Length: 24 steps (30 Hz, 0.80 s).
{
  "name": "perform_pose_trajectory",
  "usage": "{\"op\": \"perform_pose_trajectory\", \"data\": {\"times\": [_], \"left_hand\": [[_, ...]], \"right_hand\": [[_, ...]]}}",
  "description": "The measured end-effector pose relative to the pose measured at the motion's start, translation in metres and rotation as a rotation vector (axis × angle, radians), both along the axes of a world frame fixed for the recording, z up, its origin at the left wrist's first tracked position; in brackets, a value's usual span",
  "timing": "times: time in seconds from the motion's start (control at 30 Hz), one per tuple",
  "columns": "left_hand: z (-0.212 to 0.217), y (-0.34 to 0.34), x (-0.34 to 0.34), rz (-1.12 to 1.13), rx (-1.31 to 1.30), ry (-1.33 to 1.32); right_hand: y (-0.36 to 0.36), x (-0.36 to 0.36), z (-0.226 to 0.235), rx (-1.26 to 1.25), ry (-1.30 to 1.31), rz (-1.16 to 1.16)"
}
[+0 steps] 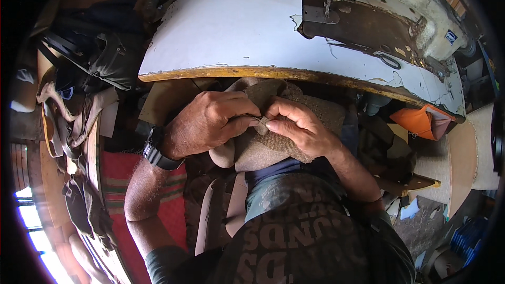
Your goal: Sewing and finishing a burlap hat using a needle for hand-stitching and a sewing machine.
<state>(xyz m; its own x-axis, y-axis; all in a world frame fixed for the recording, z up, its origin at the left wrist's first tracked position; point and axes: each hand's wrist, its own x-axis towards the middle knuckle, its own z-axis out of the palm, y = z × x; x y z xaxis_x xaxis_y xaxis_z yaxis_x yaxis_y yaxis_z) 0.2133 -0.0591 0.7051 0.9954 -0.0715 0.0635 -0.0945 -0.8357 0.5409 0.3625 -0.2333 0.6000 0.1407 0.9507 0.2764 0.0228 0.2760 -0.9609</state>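
Observation:
Across my lap lies a brownish-grey woven fabric piece (pixel 273 150), bunched up and partly tucked under the table edge. My left hand (pixel 213 118), with a black watch on its wrist, pinches a small corner of this fabric between thumb and fingers. Right beside it, my right hand (pixel 301 130) pinches the same edge, thumb against forefinger. The fingertips of both hands almost meet over the folded bit. Whether a thread or small tool is also between the left fingers is too small to tell.
Ahead stands a white table (pixel 226 31) with a worn wooden front edge. On its right are a sewing machine (pixel 426 10) and dark-handled scissors (pixel 389 61). An orange pouch (pixel 421 121) hangs below the right edge. Dark bags (pixel 113 58) and a red striped cloth (pixel 142 200) are at left.

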Motion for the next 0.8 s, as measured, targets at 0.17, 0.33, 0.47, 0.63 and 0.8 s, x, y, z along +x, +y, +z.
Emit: {"op": "perform_pose_trajectory", "data": {"times": [0.17,0.33,0.47,0.63,0.8], "left_hand": [[0.003,-0.002,-0.006,0.130,-0.061,-0.001],[0.003,0.008,-0.028,0.201,0.127,-0.139],[0.025,0.010,-0.060,0.259,0.116,-0.187],[0.039,0.014,-0.126,0.379,-0.018,-0.189],[0.056,0.068,-0.222,0.877,-0.088,-0.323]], "right_hand": [[0.009,-0.005,-0.002,0.134,-0.271,-0.162],[-0.016,-0.024,-0.023,0.317,-0.860,-0.593],[-0.027,-0.009,-0.037,-0.007,-0.857,-0.745],[-0.017,-0.009,-0.097,-0.462,-0.446,-0.020],[0.046,-0.040,0.048,-0.377,-0.442,0.649]]}}
